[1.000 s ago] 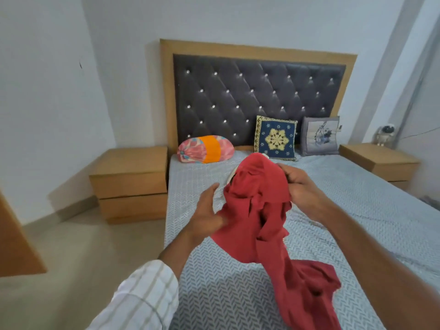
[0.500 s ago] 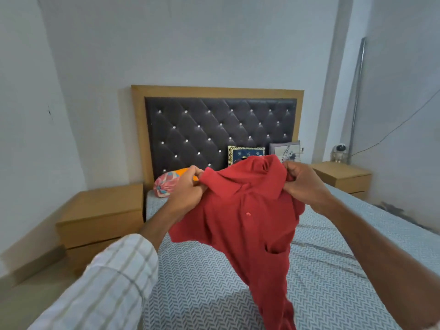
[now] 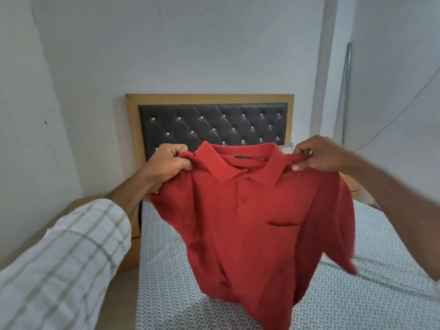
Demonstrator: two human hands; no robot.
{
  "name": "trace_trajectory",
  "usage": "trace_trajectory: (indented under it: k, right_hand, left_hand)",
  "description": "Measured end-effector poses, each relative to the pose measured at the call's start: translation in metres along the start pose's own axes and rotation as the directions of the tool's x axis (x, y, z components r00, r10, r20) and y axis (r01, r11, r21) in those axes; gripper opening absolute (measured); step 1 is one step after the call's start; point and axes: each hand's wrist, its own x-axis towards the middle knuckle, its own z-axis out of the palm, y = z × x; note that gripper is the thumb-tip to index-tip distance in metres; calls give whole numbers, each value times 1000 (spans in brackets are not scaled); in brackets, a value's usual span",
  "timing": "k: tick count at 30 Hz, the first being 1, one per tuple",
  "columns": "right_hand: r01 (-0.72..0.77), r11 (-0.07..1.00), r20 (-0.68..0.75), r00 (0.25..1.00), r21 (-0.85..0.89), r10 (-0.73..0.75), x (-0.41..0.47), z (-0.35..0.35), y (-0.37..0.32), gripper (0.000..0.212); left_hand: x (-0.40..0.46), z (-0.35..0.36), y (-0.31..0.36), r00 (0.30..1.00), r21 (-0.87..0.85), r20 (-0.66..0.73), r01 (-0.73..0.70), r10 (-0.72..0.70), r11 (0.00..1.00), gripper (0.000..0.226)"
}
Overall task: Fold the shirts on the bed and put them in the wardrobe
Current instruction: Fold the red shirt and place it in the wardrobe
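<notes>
Holding the red polo shirt point(image 3: 250, 220) up by its shoulders, left hand point(image 3: 166, 164) and right hand point(image 3: 319, 154) each gripping one; next, probably lowering flat onto the bed point(image 3: 381, 301) for folding.

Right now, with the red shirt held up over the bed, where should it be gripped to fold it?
At the shoulders, from above. The red shirt hangs flat, front facing, each shoulder seam pinched beside the collar by the left hand and right hand.

Bed point(image 3: 166, 294) under herringbone-patterned sheet point(image 3: 381, 236)
</notes>
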Motion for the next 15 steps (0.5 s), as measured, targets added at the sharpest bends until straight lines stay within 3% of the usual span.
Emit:
trace_trajectory:
  k: [3, 7, 8, 10, 12, 15]
  right_hand:
    - [5, 999, -269, 963, -32, -13, -2, 5, 6, 8]
    - [-38, 999, -294, 955, 11, 39, -9, 14, 14, 10]
    - [-40, 999, -279, 959, 18, 44, -11, 17, 16, 11]
    - [-42, 998, -246, 968, 43, 52, -15, 24, 18, 18]
    - [-43, 997, -205, 977, 69, 56, -18, 32, 21, 23]
    - [-61, 994, -172, 982, 94, 77, -22, 42, 29, 20]
  left_hand:
    - [-11, 5, -1, 990, 9, 128, 58, -59, 998, 29]
    - [-25, 5, -15, 899, 362, 355, 122, -258, 924, 17]
    - [-28, 8, -19, 889, 405, 347, 144, -298, 903, 5]
    - [-30, 13, -28, 921, 423, 263, 158, -288, 892, 15]
    - [-31, 18, -37, 968, 429, 176, 88, -178, 899, 7]
    - [-36, 29, -44, 991, 419, 128, -20, -38, 908, 29]
